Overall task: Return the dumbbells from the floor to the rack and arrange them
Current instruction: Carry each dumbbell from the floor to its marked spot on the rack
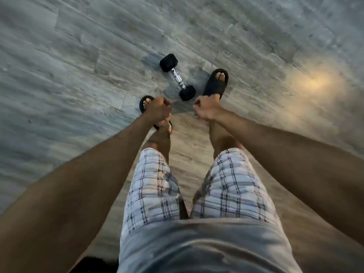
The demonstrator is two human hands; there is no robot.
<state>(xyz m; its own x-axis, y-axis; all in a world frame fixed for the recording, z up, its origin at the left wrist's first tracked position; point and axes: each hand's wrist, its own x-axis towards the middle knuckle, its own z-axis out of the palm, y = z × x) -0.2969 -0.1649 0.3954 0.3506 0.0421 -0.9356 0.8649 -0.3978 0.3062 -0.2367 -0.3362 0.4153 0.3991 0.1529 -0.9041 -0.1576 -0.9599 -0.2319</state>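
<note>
A black hex dumbbell (177, 76) with a chrome handle lies on the grey wood-look floor, slanting from upper left to lower right. It rests just ahead of my feet, between them. My left hand (158, 110) hangs as a closed fist below and left of the dumbbell, holding nothing. My right hand (205, 109) is also a closed fist, just below the dumbbell's near head, apart from it. No rack is in view.
My right foot in a black slide sandal (215, 82) stands right beside the dumbbell's near head. My left foot in a black sandal (145, 104) is partly behind my left hand. A bright light patch (317, 83) lies on the floor at the right.
</note>
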